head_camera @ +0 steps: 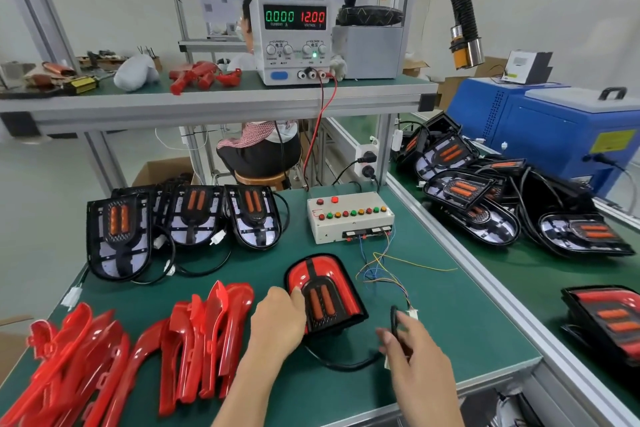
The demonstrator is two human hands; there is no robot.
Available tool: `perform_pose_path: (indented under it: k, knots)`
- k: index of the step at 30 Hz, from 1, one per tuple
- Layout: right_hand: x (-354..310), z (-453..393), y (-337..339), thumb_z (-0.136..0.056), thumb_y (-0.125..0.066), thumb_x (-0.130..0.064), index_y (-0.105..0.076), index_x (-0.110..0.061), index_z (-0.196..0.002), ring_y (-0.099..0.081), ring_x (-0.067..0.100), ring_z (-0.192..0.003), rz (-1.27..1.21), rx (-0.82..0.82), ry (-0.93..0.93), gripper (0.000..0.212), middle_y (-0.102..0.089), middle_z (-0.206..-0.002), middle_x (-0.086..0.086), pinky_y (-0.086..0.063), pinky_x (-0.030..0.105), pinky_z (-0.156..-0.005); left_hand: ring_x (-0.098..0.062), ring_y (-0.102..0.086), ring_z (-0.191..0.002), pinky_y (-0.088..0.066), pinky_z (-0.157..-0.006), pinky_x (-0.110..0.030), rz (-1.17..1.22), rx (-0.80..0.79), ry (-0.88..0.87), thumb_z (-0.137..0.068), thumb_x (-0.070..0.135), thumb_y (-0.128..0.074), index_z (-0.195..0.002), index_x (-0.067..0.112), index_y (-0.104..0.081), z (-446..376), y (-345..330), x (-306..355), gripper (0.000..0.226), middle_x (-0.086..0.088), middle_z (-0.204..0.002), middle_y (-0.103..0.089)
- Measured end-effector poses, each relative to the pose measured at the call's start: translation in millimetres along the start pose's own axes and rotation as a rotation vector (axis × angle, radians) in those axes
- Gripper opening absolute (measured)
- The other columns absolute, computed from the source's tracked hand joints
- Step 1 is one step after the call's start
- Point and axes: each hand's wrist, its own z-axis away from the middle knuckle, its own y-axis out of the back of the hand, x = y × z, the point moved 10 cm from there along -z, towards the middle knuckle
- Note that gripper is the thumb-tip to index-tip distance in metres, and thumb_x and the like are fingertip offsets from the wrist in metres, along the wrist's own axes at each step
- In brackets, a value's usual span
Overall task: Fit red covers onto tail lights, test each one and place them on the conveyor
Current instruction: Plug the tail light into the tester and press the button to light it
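On the tabletop (433, 340), your left hand (277, 319) steadies the covered tail light (327, 291). Your right hand (412, 354) pinches its black cable (346, 362); tug, and the tester's thin wires (381, 270) may snag.

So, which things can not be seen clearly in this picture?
Head view only:
- Cable of the covered tail light: its run is hidden behind the right hand.
- Tail light's near left side: covered by the left hand.
- Test box labels: too small.
- Red covers: cut off by the bottom-left edge.

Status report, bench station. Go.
Left hand rests on red-covered tail light. Right hand pinches its black cable; white plug unconnected. Loose coloured tester wires nearby.
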Motion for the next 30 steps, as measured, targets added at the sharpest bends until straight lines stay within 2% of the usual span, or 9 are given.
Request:
perform_pose_path:
  k: [2,5,7,11,13,16,19,24,30]
  knots:
    - [-9,4,-4,-0.093,-0.07,-0.016,-0.068,-0.032,-0.124,-0.071,0.012,-0.088,0.076,0.043,0.112,0.035,-0.075,-0.106,-0.011,-0.047,0.02,-0.077,-0.014,-0.051,-0.068,-0.034,-0.059,-0.034,0.129,0.004,0.014,-0.107,0.042,-0.039,-0.08,0.012,-0.047,2,3,-6,0.041,0.0,-0.081,-0.057]
    - [-31,11,-20,-0.082,-0.077,0.006,-0.075,-0.022,-0.122,-0.066,0.025,-0.072,0.158,0.02,0.359,0.048,-0.066,-0.089,-0.002,-0.053,0.038,-0.068,-0.015,-0.04,-0.058,-0.029,-0.056,-0.033,0.32,-0.022,0.023,-0.107,0.04,-0.044,-0.07,0.017,-0.043,8,5,-12,0.044,0.005,-0.064,-0.045]
    - [-41,14,-31,-0.078,-0.078,0.009,-0.078,-0.021,-0.116,-0.062,0.024,-0.072,0.154,-0.018,0.472,0.049,-0.061,-0.083,0.0,-0.052,0.039,-0.066,-0.016,-0.033,-0.058,-0.026,-0.059,-0.032,0.418,-0.074,0.042,-0.107,0.037,-0.046,-0.068,0.019,-0.039,11,3,-12,0.044,0.006,-0.059,-0.037]
    - [-62,28,-56,-0.087,-0.07,-0.012,-0.078,-0.031,-0.111,-0.048,0.012,-0.08,0.14,-0.127,0.677,0.031,-0.053,-0.08,0.002,-0.047,0.028,-0.062,-0.021,-0.042,-0.068,-0.033,-0.069,-0.033,0.633,-0.254,0.103,-0.108,0.035,-0.045,-0.082,0.013,-0.055,21,-16,-11,0.036,-0.007,-0.071,-0.048]
    - [-59,29,-68,-0.094,-0.067,-0.014,-0.074,-0.034,-0.114,-0.045,0.01,-0.087,0.173,-0.221,0.693,0.029,-0.055,-0.091,0.003,-0.044,0.021,-0.07,-0.02,-0.042,-0.063,-0.033,-0.065,-0.032,0.687,-0.275,0.111,-0.108,0.034,-0.045,-0.08,0.014,-0.056,25,-19,-10,0.036,-0.005,-0.067,-0.05]
    - [-54,39,-93,-0.103,-0.048,-0.014,-0.066,-0.026,-0.131,-0.049,0.017,-0.118,0.251,-0.446,0.758,0.036,-0.054,-0.128,0.006,-0.039,0.019,-0.1,-0.02,-0.039,-0.066,-0.032,-0.067,-0.033,0.614,-0.171,0.072,-0.107,0.036,-0.047,-0.075,0.014,-0.05,24,-12,-11,0.039,-0.003,-0.069,-0.045]
    - [-61,31,-72,-0.088,-0.057,0.004,-0.074,-0.018,-0.118,-0.055,0.02,-0.131,0.13,-0.279,0.735,0.041,-0.058,-0.138,0.008,-0.045,0.028,-0.108,-0.018,-0.037,-0.063,-0.031,-0.062,-0.032,0.525,-0.107,0.032,-0.106,0.039,-0.048,-0.074,0.014,-0.049,26,-12,-12,0.041,0.0,-0.068,-0.041]
    - [-55,25,-44,-0.067,-0.06,0.002,-0.078,-0.031,-0.094,-0.062,0.011,-0.099,-0.091,-0.099,0.667,0.046,-0.057,-0.105,-0.02,-0.051,0.02,-0.083,-0.017,-0.044,-0.064,-0.036,-0.063,-0.033,0.562,-0.06,0.016,-0.106,0.04,-0.048,-0.082,0.007,-0.061,28,-15,-16,0.043,0.0,-0.07,-0.051]
    - [-55,19,-24,-0.063,-0.067,0.005,-0.071,-0.026,-0.076,-0.055,0.02,-0.099,-0.196,0.105,0.593,0.034,-0.049,-0.097,-0.007,-0.048,0.026,-0.076,-0.023,-0.052,-0.076,-0.042,-0.073,-0.039,0.91,-0.069,0.108,-0.104,0.034,-0.056,-0.097,-0.002,-0.064,30,-26,-20,0.037,-0.012,-0.083,-0.063]
